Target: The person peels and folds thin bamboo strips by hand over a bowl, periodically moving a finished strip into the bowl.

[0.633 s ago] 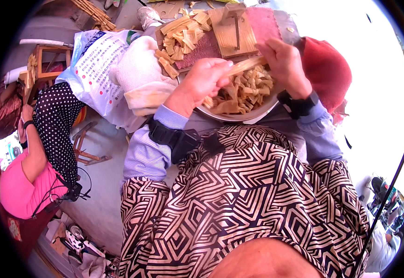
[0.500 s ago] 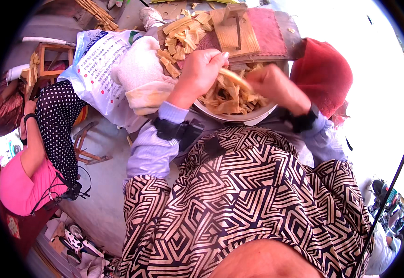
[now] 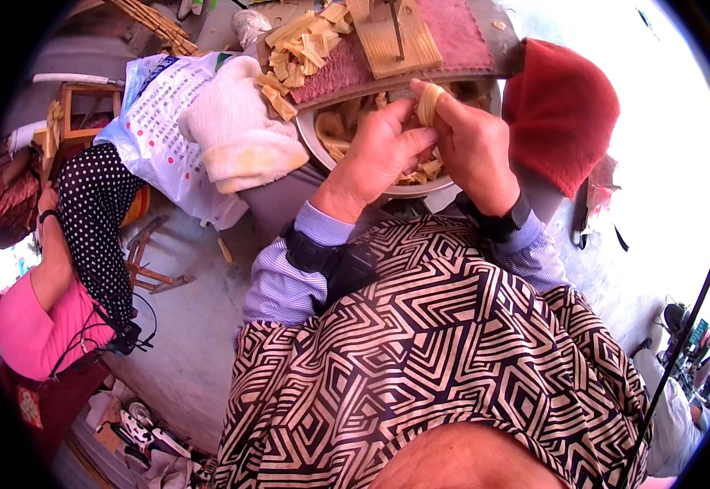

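Note:
Close together over a metal basin (image 3: 322,151), my two hands work on one pale yellow, flat strip (image 3: 430,106). It is folded into a small band at the fingers of my right hand (image 3: 479,147), which is closed on it. Thumb and fingers of my left hand (image 3: 367,159) are closed against the strip from the other side; part of their grip is hidden. More crumpled yellowish strips (image 3: 428,173) lie in the basin, partly covered by my hands.
Beyond the basin, a board with red cloth (image 3: 469,41) carries a wooden block (image 3: 400,41) with an upright metal piece, and piled yellow strips (image 3: 302,53). A pale towel (image 3: 237,122) and red cloth (image 3: 559,114) flank it. A person in pink (image 3: 49,318) sits left.
Both hands have drawn together above the basin. The strip, stretched between them before, is now folded small at the right fingers. The view has shifted slightly.

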Demonstrator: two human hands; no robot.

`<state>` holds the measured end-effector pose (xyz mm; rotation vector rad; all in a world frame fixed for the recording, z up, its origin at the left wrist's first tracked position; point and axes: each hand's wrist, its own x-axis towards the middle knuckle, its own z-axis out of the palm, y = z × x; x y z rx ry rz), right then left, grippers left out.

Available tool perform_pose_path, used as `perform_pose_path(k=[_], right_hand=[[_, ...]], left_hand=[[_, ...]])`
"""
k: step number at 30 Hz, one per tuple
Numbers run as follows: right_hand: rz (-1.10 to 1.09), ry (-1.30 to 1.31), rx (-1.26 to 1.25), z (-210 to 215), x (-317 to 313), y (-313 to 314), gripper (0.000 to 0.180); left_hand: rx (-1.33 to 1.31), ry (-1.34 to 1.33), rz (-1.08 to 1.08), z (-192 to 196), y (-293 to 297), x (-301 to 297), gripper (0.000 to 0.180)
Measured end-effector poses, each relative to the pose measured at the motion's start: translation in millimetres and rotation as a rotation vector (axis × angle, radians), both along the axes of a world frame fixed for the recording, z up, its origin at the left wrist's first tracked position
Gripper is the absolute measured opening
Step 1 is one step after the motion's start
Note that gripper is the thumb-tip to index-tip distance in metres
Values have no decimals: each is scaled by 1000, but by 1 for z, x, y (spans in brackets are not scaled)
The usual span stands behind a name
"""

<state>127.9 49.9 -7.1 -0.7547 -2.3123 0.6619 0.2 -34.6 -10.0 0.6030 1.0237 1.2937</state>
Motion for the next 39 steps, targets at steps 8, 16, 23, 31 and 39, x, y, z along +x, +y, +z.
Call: perform_pose_path(k=[8,16,23,31,39], right_hand=[[36,-46,-53,-6,-3,7,14],[112,126,-941,-4,-9,7,40],[312,517,-1875,-9,1,8,22],[113,364,-850,-3,-4,5,10],[137,257,-92,10,-4,-1,15]], left_hand=[[-95,213,-90,-4,-5,-19,10],[634,1746,410,7,-1,-20,28],[533,1289,232,0,-4,-12,37],[244,1116,98,30,0,-10,27],[18,565,240,-9,6,-2,19]])
